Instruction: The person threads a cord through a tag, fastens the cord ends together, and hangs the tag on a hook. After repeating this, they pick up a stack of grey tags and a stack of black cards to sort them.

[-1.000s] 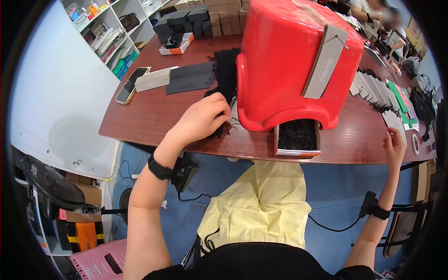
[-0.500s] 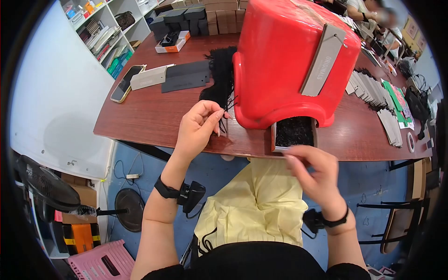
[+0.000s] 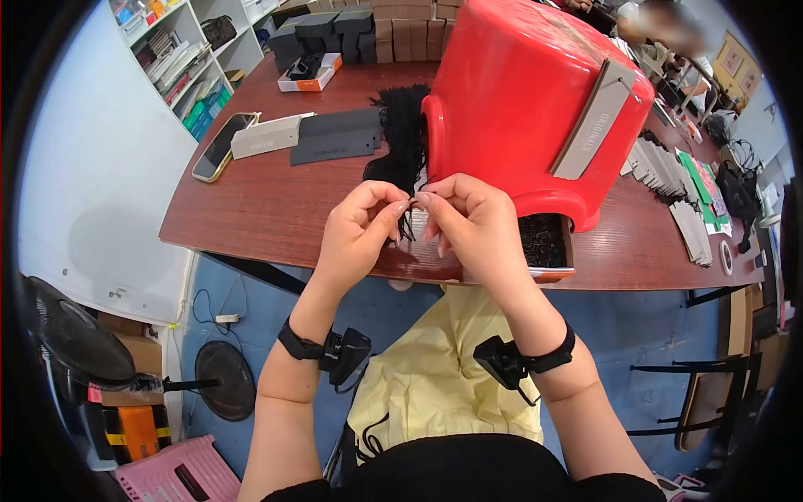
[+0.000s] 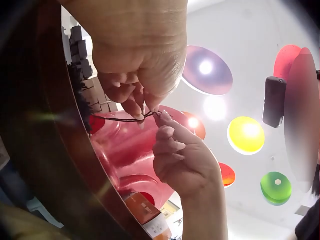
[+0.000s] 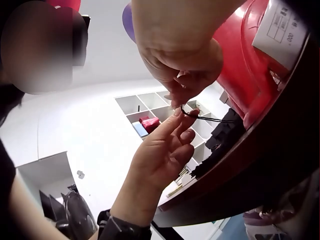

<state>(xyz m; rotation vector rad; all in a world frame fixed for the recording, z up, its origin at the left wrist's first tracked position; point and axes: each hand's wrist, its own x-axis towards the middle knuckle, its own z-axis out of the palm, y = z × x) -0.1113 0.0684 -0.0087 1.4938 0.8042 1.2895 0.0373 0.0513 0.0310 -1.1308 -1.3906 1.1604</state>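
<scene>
Both hands meet above the table's front edge, fingertips nearly touching. The left hand (image 3: 358, 230) pinches a thin black cord (image 4: 125, 119) between thumb and index finger; the right hand (image 3: 478, 224) pinches the same cord close by. In the right wrist view the cord (image 5: 210, 119) runs from the fingertips toward the table. Behind the hands lies a bundle of black cords (image 3: 401, 125). To its right stands an upturned red tub (image 3: 519, 109) with a grey tag (image 3: 594, 121) on its side. A box of black strands (image 3: 545, 243) shows under its rim opening.
Left on the table (image 3: 251, 209) are a phone (image 3: 224, 147), a light tag (image 3: 266, 137) and dark tags (image 3: 335, 136). At the back stand a small orange-white box (image 3: 311, 77) and stacked dark pieces (image 3: 322, 38). Grey tags (image 3: 665, 171), a tape roll (image 3: 726, 258) and people are at the right.
The right hand has come from the table's right side over to the left hand and now pinches the cord. The left hand has lifted slightly from the bundle's edge and turned, fingers together.
</scene>
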